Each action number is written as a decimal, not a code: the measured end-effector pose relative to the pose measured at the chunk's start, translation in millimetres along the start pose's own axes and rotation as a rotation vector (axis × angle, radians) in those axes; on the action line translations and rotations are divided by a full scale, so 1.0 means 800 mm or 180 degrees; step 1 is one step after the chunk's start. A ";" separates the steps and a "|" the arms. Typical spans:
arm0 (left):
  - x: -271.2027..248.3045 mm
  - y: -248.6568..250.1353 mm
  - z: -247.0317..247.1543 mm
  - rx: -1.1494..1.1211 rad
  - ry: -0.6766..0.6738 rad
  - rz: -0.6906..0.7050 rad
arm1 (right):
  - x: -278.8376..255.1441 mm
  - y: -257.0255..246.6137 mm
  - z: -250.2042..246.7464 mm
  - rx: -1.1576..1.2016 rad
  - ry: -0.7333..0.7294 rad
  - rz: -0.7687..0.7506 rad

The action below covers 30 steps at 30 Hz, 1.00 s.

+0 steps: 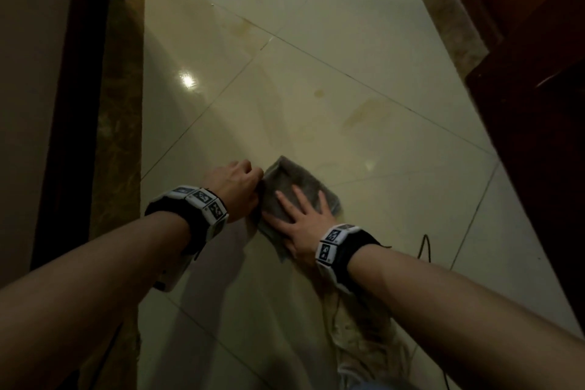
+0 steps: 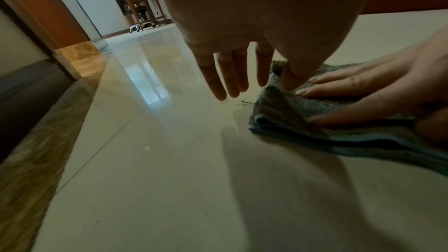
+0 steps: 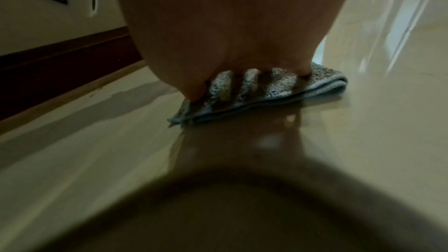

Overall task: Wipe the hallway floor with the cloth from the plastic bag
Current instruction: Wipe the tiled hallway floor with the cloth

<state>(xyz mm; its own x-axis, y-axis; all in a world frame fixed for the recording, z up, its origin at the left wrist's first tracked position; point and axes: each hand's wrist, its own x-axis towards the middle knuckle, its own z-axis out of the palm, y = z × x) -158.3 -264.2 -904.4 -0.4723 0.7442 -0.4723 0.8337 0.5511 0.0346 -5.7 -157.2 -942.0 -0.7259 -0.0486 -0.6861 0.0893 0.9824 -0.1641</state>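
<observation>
Right hand [image 1: 302, 228] flat, pressing cloth [image 1: 285, 177] on floor [image 1: 380, 73] | left hand [image 1: 235, 190] fingers [image 2: 218, 83] straight, thumb seemingly touching cloth

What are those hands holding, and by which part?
Nothing is gripped. The right hand presses flat on the folded grey terry cloth; the left hand touches its edge with a thumb.

The right grip [image 1: 300, 226] lies flat, fingers spread; the left grip [image 1: 235, 190] points straight fingers downward.
</observation>
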 end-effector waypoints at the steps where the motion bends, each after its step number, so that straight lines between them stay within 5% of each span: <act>1: 0.003 0.004 -0.002 0.0042 -0.0031 -0.0009 | -0.001 0.006 -0.002 0.0007 -0.0013 -0.0007; 4: 0.013 0.016 -0.008 0.0053 -0.0059 0.0112 | -0.012 0.046 -0.003 0.0186 -0.0014 0.0244; 11: 0.034 0.031 -0.008 -0.0052 -0.0068 0.0146 | -0.043 0.201 0.000 0.1294 0.0224 0.1795; 17: 0.042 0.019 -0.008 0.0008 -0.0252 -0.0163 | -0.016 0.203 -0.027 0.1710 0.0428 0.2237; 21: 0.047 0.017 -0.014 0.0088 -0.0367 -0.0246 | -0.008 0.179 -0.022 0.1577 0.0702 0.2085; 30: 0.057 0.032 -0.035 0.0046 -0.0342 -0.0067 | -0.010 0.103 -0.014 0.0472 0.0058 0.0572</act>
<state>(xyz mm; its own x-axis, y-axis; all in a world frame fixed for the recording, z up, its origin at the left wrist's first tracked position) -167.0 -205.5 -900.3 -0.4571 0.6874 -0.5644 0.8283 0.5601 0.0113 -0.1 -74.1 -942.2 -0.7012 0.1292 -0.7011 0.3164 0.9377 -0.1437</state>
